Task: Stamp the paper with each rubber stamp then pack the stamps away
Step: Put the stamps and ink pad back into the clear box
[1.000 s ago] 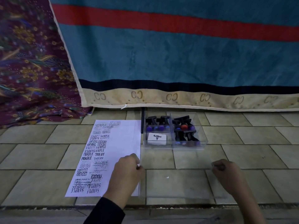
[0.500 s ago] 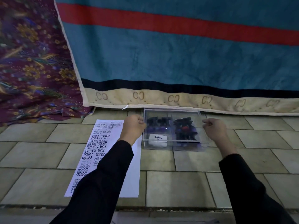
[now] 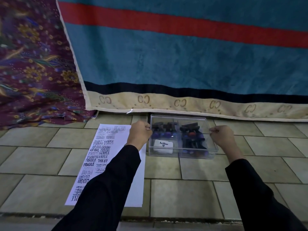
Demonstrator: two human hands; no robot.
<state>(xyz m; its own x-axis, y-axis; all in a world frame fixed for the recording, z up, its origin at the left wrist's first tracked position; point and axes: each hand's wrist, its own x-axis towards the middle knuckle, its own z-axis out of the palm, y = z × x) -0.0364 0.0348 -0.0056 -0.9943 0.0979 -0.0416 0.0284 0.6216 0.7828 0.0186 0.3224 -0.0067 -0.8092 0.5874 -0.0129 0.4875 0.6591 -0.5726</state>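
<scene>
Head view looks down at a floor [image 3: 183, 197] of pale greenish tiles laid in offset rows, with a darker ledge along its near edge. A big blue blanket [image 3: 183, 55] hangs across the far side, crossed by a red stripe and ending in a dark band and a cream border of repeated "CC" marks; its hem reaches the tiles. To the left, a maroon floral cloth [image 3: 33, 64] hangs beside it and bunches on the floor. A white paper [image 3: 106, 155] lies flat on the tiles left of centre, its left half crowded with black stamp prints such as SAMPLE, AIR MAIL, FRAGILE and AMENDED. Just right of it, close under the blanket's hem, stands a clear box [image 3: 166, 155] with a divider down the middle. A clear lid [image 3: 191, 119] sits over the box, though the glare makes it hard to say whether it is fully seated. Both arms wear black sleeves [image 3: 108, 189]. The left hand [image 3: 139, 134] pinches the lid's left edge with curled fingers, and the right hand [image 3: 221, 136] pinches its right edge likewise. Inside, dark-handled stamps [image 3: 191, 139] fill the right compartment and the back of the left one, and a white Artline ink pad [image 3: 163, 145] lies at the left front.
</scene>
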